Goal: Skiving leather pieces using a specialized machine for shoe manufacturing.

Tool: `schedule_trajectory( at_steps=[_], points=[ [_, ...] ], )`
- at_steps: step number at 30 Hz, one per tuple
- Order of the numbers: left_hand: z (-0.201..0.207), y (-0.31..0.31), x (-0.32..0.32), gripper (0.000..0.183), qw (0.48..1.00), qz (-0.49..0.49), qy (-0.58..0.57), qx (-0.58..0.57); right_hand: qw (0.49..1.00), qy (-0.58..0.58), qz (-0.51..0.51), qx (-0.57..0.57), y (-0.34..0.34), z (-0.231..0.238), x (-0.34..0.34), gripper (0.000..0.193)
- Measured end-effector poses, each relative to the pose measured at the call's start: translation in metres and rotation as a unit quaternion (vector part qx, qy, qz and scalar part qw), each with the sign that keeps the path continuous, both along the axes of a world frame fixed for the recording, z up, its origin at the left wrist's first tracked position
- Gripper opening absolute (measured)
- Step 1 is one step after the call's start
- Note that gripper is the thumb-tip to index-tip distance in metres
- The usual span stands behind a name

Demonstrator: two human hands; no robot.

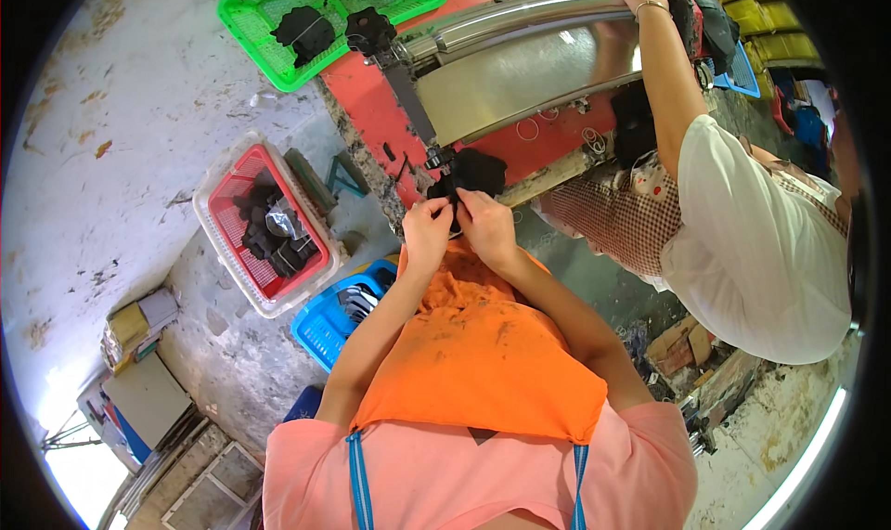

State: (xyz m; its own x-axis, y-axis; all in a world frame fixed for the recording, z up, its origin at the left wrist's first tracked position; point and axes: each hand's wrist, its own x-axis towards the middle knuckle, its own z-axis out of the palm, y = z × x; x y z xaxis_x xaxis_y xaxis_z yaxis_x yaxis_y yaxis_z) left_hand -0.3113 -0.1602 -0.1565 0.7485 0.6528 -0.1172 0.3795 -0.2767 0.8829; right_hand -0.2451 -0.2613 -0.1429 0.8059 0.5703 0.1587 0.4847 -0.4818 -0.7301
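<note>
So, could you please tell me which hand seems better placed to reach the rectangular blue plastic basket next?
Probably the left hand: the blue basket sits on that side, beside the left forearm, while the right hand is farther across. Both hands are occupied with soft-looking black material.

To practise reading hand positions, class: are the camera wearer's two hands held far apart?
No: the left hand and right hand are close together, with black material between them.
</note>
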Motion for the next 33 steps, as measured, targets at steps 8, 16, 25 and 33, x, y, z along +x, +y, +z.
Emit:
schedule_trajectory(
  at_steps=[8, 16, 25, 33],
  points=[
    [0.004, 0.005, 0.023, 0.011, 0.948, -0.010, 0.036, -0.316, 0.976, 0.192, -0.089, 0.056, -0.015, -0.001, 0.020, 0.030],
    [-0.004, 0.012, 0.026, 0.008, 0.815, -0.031, -0.060, -0.575, 0.864, 0.434, -0.139, 0.214, -0.037, -0.001, 0.041, 0.026],
    [0.000, 0.008, 0.020, 0.023, 0.845, 0.002, -0.078, -0.529, 0.838, 0.425, -0.176, 0.295, -0.035, -0.010, 0.042, 0.027],
    [-0.007, 0.063, 0.008, 0.049, 0.944, -0.248, 0.067, -0.205, 0.707, 0.571, -0.248, 0.337, -0.100, -0.034, 0.075, 0.036]
  ],
)
